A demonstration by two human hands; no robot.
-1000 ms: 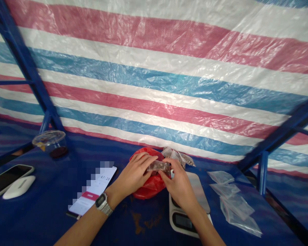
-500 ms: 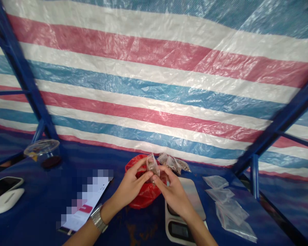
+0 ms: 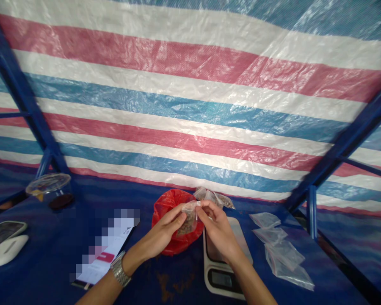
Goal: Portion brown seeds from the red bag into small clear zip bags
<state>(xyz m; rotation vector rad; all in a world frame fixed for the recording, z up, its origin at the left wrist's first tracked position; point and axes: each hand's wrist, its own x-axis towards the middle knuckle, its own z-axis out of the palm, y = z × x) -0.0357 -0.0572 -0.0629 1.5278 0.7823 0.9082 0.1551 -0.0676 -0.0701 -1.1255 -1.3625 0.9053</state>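
Note:
A small clear zip bag (image 3: 186,224) with brown, grain-like bits in its lower part is held between my two hands. My left hand (image 3: 165,231), with a metal watch on the wrist, grips the bag's left side. At its top right corner, my right hand (image 3: 217,224) pinches the edge between thumb and fingers. Beneath and behind the bag lies an open red plastic bag (image 3: 168,203), its contents mostly hidden. A kitchen scale (image 3: 241,241) sits under my right forearm, its small display lit. Several filled zip bags (image 3: 209,195) lie just beyond my right hand.
Several flat zip bags (image 3: 284,250) overlap on the right of the blue table (image 3: 139,284). To the left are a partly blurred phone (image 3: 114,250), another phone (image 3: 3,233), a white case (image 3: 9,252) and a clear plastic tub (image 3: 51,190). Striped sheeting (image 3: 190,106) rises behind.
The zip bag has tipped from upright to lying lower, showing its brown contents. My right hand has moved up to its top corner. The view has shifted slightly.

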